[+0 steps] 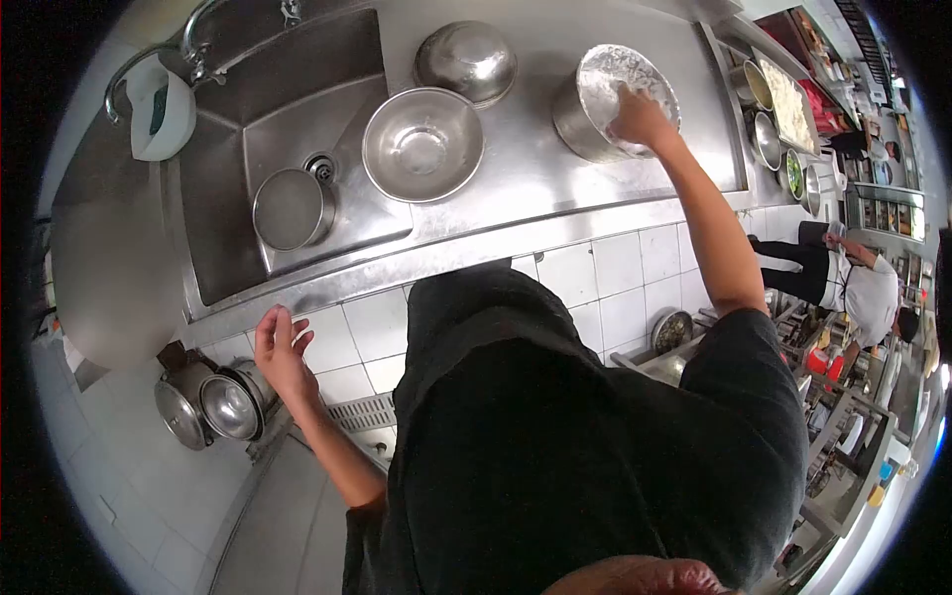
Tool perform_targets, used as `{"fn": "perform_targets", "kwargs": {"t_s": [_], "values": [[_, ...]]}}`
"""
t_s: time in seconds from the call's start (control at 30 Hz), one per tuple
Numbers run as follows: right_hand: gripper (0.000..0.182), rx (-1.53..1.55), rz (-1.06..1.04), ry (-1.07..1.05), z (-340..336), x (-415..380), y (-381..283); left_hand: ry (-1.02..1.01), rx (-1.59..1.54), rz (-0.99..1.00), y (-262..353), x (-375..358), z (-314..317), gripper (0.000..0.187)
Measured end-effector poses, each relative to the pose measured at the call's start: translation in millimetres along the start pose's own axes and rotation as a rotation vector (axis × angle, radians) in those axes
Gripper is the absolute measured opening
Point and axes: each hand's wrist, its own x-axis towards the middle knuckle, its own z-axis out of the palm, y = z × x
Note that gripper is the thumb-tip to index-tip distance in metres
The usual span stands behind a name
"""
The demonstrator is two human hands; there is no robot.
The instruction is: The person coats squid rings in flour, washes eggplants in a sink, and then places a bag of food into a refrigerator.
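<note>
Right hand (640, 117): arm stretched out, palm and fingers pressed flat on the white contents of the pot (605, 104), clamped on nothing. Pot: on the worktop (555, 188), right of the sink (278, 129), tilted toward the person. Left hand (281, 347): fingers spread, empty, hanging below the sink edge, well apart from the pot. Two bowls (423, 145) between sink and pot. Small pan (292, 208) inside the sink.
</note>
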Motion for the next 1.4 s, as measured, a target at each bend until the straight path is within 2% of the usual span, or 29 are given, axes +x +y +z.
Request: {"fn": "perform_targets", "kwargs": {"t_s": [0.03,0.07,0.17,0.2,0.3,0.33,0.43,0.47,0.57,0.67,0.77,0.87,0.97,1.03,1.07,1.17,1.2,1.3,1.4], "values": [[0.061,-0.006,0.017,-0.009,24,-5,5,-0.006,-0.007,-0.003,0,1,2,0.025],[0.054,0.127,-0.011,-0.187,51,13,16,-0.027,0.002,-0.001,2,0,8,0.025],[0.048,0.009,0.089,-0.168,17,13,14,-0.076,0.013,0.031,13,2,22,0.026],[0.042,-0.044,0.071,0.144,21,11,18,-0.084,0.015,0.043,13,4,20,0.027],[0.048,-0.032,0.155,0.145,7,12,30,-0.067,0.016,0.044,14,3,15,0.028],[0.052,-0.059,0.077,0.186,-3,1,25,-0.060,0.018,0.043,15,3,15,0.028],[0.064,0.156,0.035,-0.249,-4,38,49,-0.065,-0.001,0.043,14,3,17,0.028],[0.064,0.226,-0.052,-0.029,42,62,76,-0.086,0.012,0.048,16,2,21,0.027],[0.060,0.339,-0.118,-0.015,83,82,52,-0.142,0.037,0.060,19,0,37,0.026],[0.053,0.340,-0.242,0.019,52,71,35,-0.143,0.065,0.054,21,-1,36,0.025],[0.051,0.282,-0.249,0.021,-14,43,40,-0.098,0.050,0.051,21,-6,31,0.028],[0.058,0.218,-0.171,-0.157,-65,17,38,-0.054,0.028,0.040,16,-5,21,0.028],[0.061,0.063,-0.270,-0.207,28,36,67,-0.051,0.034,0.039,15,-5,22,0.028],[0.065,0.030,-0.101,-0.365,48,19,36,-0.073,0.041,0.056,17,-4,34,0.028],[0.060,-0.020,-0.111,-0.289,55,22,42,-0.087,0.039,0.064,21,-3,39,0.027],[0.060,0.114,0.071,0.062,27,14,50,-0.113,0.047,0.061,24,-6,44,0.026],[0.061,0.093,0.143,0.029,9,17,45,-0.113,0.047,0.061,22,-5,44,0.025],[0.059,0.068,0.007,0.191,10,4,45,-0.091,0.066,0.036,22,-5,44,0.025],[0.053,0.027,0.093,0.005,54,21,36,-0.113,0.047,0.057,22,-3,52,0.025]]}}
